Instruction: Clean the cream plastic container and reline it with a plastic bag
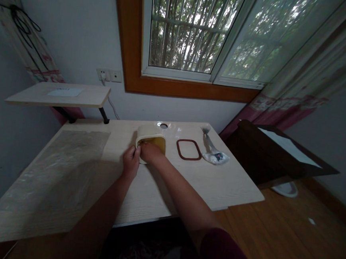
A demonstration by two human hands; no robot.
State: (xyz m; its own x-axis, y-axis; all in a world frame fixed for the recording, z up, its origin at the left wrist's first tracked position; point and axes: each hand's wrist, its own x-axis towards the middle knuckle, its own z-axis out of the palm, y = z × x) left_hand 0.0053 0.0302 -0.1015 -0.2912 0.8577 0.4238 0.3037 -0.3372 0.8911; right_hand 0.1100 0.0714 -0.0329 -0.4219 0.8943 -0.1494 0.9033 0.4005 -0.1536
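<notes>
A cream box-shaped container with rounded corners lies on the table, its open side facing me and its inside yellowish. My left hand is closed on the left edge of its opening, thumb toward the rim. My right hand reaches into the opening at the left inner wall, its fingers curled; what they hold, if anything, is hidden. Right of the container lies a flat reddish-brown frame with rounded corners. Beyond the frame rests a clear plastic bag with small dark contents that I cannot make out.
The pale wooden table has a clear plastic sheet on its left and a round hole at the back. A raised shelf stands at the back left. A dark cabinet stands to the right, below a window and curtains.
</notes>
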